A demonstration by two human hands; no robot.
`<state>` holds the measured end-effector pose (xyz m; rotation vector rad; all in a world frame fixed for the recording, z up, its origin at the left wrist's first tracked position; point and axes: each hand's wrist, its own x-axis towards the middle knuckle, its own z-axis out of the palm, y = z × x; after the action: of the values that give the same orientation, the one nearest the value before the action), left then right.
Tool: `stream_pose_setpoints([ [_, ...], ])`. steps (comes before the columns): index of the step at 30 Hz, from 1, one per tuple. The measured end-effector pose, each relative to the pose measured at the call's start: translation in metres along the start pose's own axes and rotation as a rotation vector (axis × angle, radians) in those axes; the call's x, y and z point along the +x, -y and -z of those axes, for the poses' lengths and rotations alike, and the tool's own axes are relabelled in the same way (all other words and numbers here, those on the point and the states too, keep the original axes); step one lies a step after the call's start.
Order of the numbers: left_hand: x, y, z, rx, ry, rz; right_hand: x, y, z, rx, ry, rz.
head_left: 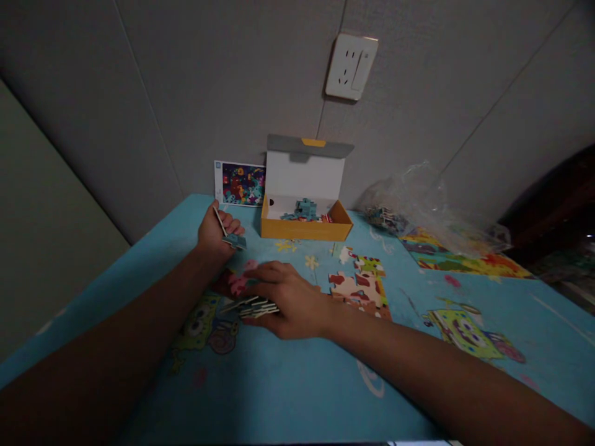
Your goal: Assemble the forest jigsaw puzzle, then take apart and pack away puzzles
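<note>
My left hand [216, 230] is closed around a few puzzle pieces [235, 241]; one stands edge-on by the thumb, and a blue-grey one sticks out below the fingers. Lower and to the right, my right hand [292, 300] curls around a stack of puzzle pieces [258, 306], their pale edges facing me. Just beyond that stack lies a dark red and pink piece [238, 282], partly covered by the right fingers. Behind my right wrist is a joined patch of puzzle [357, 287], cream with brown spots and a green part; my arm hides its lower left.
An open yellow box [304, 231] holding blue-grey pieces [304, 209] stands against the wall. A picture card [242, 184] leans at its left. On the right are a clear plastic bag [418, 201] with more pieces and a colourful sheet [465, 254]. A cartoon-printed blue cloth [307, 384] covers the table.
</note>
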<state>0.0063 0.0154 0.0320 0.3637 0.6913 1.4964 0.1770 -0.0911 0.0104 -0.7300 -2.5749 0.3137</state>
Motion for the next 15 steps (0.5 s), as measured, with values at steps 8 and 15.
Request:
stream_pose_setpoints([
  [8, -0.010, 0.016, -0.011, 0.076, 0.028, 0.045, 0.003, 0.007, 0.003, 0.065, -0.055, 0.147],
  [15, -0.009, 0.013, -0.009, 0.053, 0.027, 0.051, 0.004, 0.007, 0.000, 0.089, -0.052, 0.075],
])
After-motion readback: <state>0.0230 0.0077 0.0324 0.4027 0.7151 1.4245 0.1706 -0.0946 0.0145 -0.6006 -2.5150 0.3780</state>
